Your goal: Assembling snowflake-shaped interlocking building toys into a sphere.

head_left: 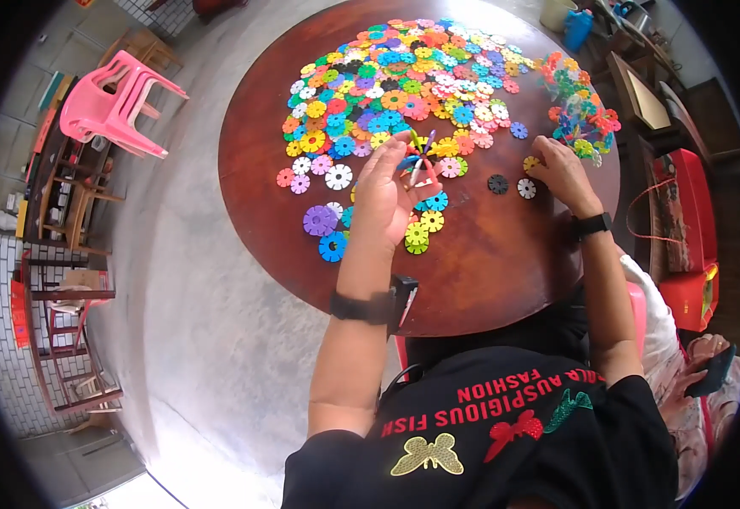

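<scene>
My left hand [384,197] is raised over the round brown table [472,263] and grips a small cluster of joined plastic snowflake discs [419,159]. A little way to its right, my right hand [561,172] rests on the table with its fingertips on a yellow disc [531,163]; a black disc [497,183] and a white disc [526,188] lie just beside it. A wide pile of loose colourful discs [395,85] covers the far half of the table. A larger built structure of discs [580,114] stands at the far right edge.
A stack of pink plastic chairs [115,102] stands on the concrete floor at the left, near wooden shelves [64,280]. Red bags [684,229] and furniture crowd the right. Another person's hand holding a phone [709,369] shows at the lower right.
</scene>
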The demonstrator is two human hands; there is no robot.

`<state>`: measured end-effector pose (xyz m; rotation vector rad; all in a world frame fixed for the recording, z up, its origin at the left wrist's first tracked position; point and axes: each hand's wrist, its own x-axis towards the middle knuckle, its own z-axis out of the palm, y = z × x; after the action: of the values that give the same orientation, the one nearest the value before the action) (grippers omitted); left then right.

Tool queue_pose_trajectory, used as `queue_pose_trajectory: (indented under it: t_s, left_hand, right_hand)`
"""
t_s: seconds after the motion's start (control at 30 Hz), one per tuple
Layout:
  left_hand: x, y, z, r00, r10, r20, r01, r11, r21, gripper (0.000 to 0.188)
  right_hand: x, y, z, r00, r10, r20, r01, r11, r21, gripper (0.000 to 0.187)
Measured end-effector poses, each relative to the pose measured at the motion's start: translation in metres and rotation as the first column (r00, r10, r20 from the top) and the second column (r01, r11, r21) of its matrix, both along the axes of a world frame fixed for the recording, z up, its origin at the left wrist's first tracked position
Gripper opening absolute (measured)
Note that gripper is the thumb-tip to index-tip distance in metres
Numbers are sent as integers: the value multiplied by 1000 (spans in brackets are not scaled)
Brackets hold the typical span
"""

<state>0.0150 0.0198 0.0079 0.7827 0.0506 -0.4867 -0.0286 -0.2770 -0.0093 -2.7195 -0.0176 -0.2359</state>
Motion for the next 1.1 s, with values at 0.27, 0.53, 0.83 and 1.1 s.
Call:
queue_pose_trajectory:
  t_s: [0.27, 0.53, 0.83, 1.1]
  left_hand:
    - [2, 2, 1, 991, 129, -19, -128, 989, 79, 21]
    - [0, 2, 5, 991, 133, -32, -131, 988, 77, 20]
    - [0, 2, 6, 991, 130, -21, -127, 988, 87, 21]
    - [0, 2, 3, 993, 115, -27, -112, 990, 82, 19]
  right_hand:
    - [40, 16, 21, 984, 68, 167, -40, 986, -164, 15]
    - [100, 24, 6, 1000, 10, 4, -9, 982, -189, 16]
    - [90, 34, 1, 990, 141, 9, -139, 983, -124, 34]
    - [79, 30, 2, 990, 139, -11, -139, 977, -164, 26]
